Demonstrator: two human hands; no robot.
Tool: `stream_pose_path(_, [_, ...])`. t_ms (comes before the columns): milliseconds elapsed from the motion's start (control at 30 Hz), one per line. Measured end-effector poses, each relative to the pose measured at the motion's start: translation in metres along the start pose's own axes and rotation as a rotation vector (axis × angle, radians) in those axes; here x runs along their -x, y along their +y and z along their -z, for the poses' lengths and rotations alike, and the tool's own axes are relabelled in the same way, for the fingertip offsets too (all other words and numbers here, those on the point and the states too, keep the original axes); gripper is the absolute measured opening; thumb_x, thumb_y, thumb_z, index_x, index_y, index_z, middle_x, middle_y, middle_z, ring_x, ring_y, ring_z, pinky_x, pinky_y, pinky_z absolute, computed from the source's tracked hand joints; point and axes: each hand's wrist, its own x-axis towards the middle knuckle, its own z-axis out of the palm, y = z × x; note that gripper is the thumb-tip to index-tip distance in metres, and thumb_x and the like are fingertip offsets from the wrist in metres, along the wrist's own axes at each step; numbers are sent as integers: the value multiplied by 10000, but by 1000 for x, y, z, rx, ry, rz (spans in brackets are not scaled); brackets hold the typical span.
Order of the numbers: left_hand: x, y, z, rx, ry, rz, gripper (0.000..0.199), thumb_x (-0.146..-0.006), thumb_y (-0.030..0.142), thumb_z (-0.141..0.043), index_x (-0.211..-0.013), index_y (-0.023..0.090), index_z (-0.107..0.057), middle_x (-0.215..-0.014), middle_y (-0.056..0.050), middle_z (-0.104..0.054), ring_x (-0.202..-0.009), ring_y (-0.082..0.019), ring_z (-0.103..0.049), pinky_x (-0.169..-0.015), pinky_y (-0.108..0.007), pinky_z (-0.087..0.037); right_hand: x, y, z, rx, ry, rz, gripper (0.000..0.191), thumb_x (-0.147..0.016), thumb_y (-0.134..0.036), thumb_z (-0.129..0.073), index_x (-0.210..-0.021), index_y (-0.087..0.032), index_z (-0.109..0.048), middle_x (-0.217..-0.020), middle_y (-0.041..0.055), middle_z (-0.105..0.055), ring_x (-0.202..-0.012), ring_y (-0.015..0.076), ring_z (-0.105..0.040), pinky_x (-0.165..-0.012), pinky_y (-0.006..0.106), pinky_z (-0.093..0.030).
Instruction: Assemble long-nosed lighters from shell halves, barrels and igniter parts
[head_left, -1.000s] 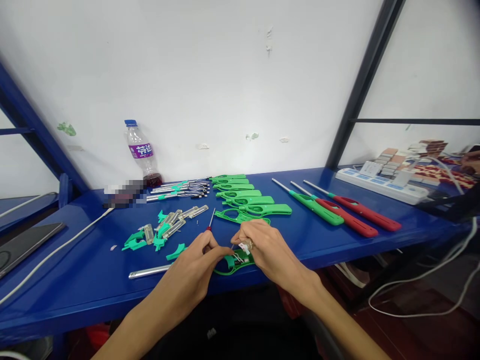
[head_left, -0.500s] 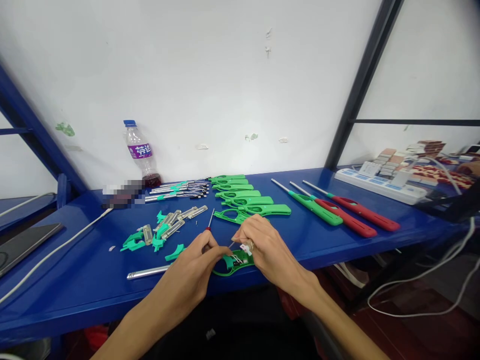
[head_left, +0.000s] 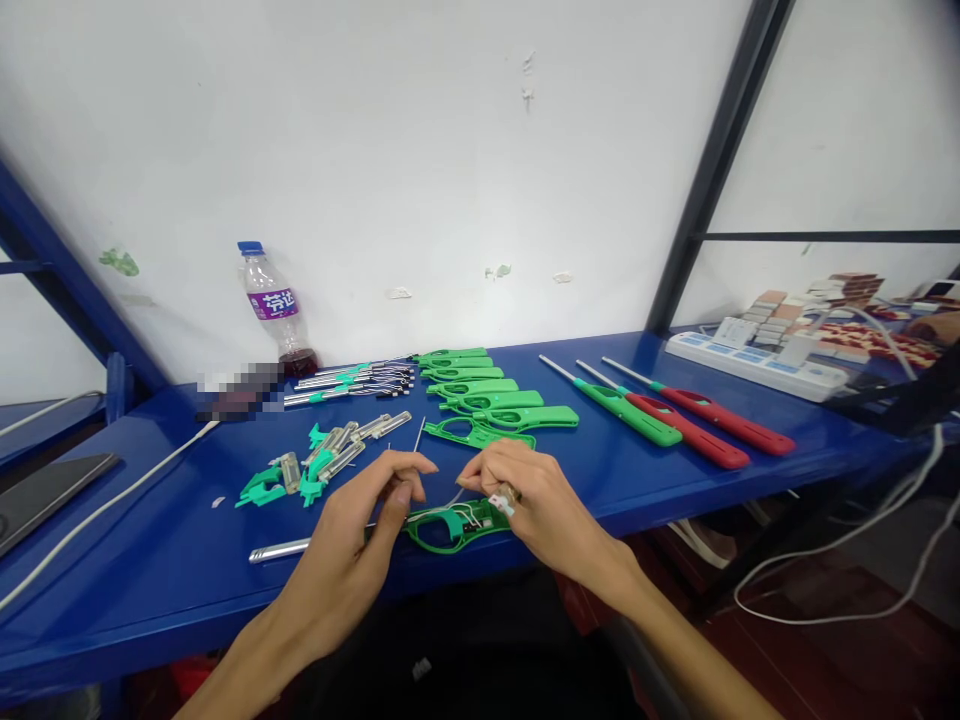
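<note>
My right hand [head_left: 525, 490] is closed around a small lighter part [head_left: 504, 502] with a white-and-pink end, most of it hidden in the fingers. A thin pale tube [head_left: 455, 497] runs down from its fingertips. Below lies an open green lighter shell half [head_left: 442, 543] holding a teal trigger [head_left: 452, 524], white wires and a small dark piece. My left hand [head_left: 367, 515] hovers over the shell's left end, thumb and index finger apart, nothing visible between them. A metal lighter barrel [head_left: 279, 550] extends left from under it. Behind stands a thin screwdriver shaft [head_left: 419, 434], its handle hidden.
Clear fuel tanks [head_left: 341, 458] and teal triggers [head_left: 262, 487] lie left. Behind are metal barrels with wires [head_left: 352, 380] and a row of green shells [head_left: 487, 395]. Finished-looking lighters [head_left: 697, 420], a power strip [head_left: 757, 366], a bottle [head_left: 277, 310] and a phone [head_left: 52, 490] surround them.
My left hand has drawn away from my right hand to the left, and its thumb and fingers have parted. The trigger and wires in the shell show more. My right hand has barely moved.
</note>
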Motion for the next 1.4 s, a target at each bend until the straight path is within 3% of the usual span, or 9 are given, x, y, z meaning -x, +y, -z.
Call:
stream_pose_path(200, [-3, 13, 3, -62, 104, -87, 271, -1071, 201, -447, -937, 235, -680, -924, -10, -681, -845, -163, -635, -741, -268, -486, 1, -2, 2, -30, 1, 11, 385, -959, 64, -557, -755, -230, -415, -975, 16, -762, -922, 168, -697, -852, 300, -458])
stream_pose_path(467, [-28, 12, -21, -156, -29, -66, 156, -934, 245, -705, -1071, 274, -775, -890, 14, -776, -803, -194, -691, -721, -300, -509, -1, 3, 0, -8, 44, 22, 330, -989, 0, -541, -780, -238, -446, -917, 20, -748, -878, 180, -681, -799, 294, -450])
stream_pose_path(633, [-30, 2, -29, -107, 25, -54, 180, -900, 189, -755, -1038, 291, -810, -820, 31, -780, -761, -178, -695, -677, -278, -503, -2, -4, 0, -36, 86, -10, 339, -1017, -79, -549, -754, -231, -400, -914, 7, -703, -861, 164, -641, -797, 286, -430])
stream_pose_path(767, [-31, 0, -28, -96, 45, -71, 107, -883, 185, -787, -948, 267, -814, -795, 25, -782, -754, -176, -693, -669, -273, -511, -1, -10, 6, 3, 216, -219, 393, -1049, -289, -572, -753, -248, -317, -702, -51, -446, -626, 136, -422, -614, 280, -333])
stream_pose_path(867, [-30, -1, -28, -105, 64, -112, 103, -900, 175, -765, -938, 261, -808, -816, 19, -783, -770, -179, -684, -680, -279, -516, 2, -9, 14, -22, 142, -381, 340, -1052, -420, -570, -858, -267, -336, -657, -93, -308, -551, 132, -302, -544, 281, -253])
stream_pose_path(967, [-29, -2, -29, -122, 76, -147, 95, -921, 178, -741, -951, 250, -796, -834, 10, -784, -797, -190, -676, -695, -292, -518, 4, -6, 24, -10, -66, -421, 266, -1057, -451, -564, -1085, -280, -362, -706, -99, -420, -572, 148, -387, -572, 277, -286])
stream_pose_path(1067, [-29, -2, -29, -135, 72, -157, 90, -953, 198, -707, -965, 243, -784, -863, 3, -786, -813, -193, -679, -721, -307, -519, 6, -5, 31, 41, -174, -378, 169, -1104, -423, -469, -1128, -287, -371, -789, -74, -481, -640, 164, -449, -642, 289, -328])
stream_pose_path(1200, [-29, 1, -29, -151, 53, -155, 134, -988, 200, -642, -955, 239, -766, -876, 0, -779, -813, -193, -680, -751, -324, -515, 10, -5, 32, 53, -108, -323, 134, -1133, -369, -398, -1036, -278, -413, -799, -59, -491, -664, 167, -466, -659, 293, -340])
stream_pose_path(1400, [-29, 1, -29, -164, 36, -150, 147, -1007, 198, -612, -978, 236, -751, -898, -2, -772, -841, -196, -664, -743, -318, -509, 11, 1, 26, 64, -2, -227, 112, -1079, -331, -584, -1063, -270, -677, -972, -12, -709, -875, 177, -655, -787, 286, -444])
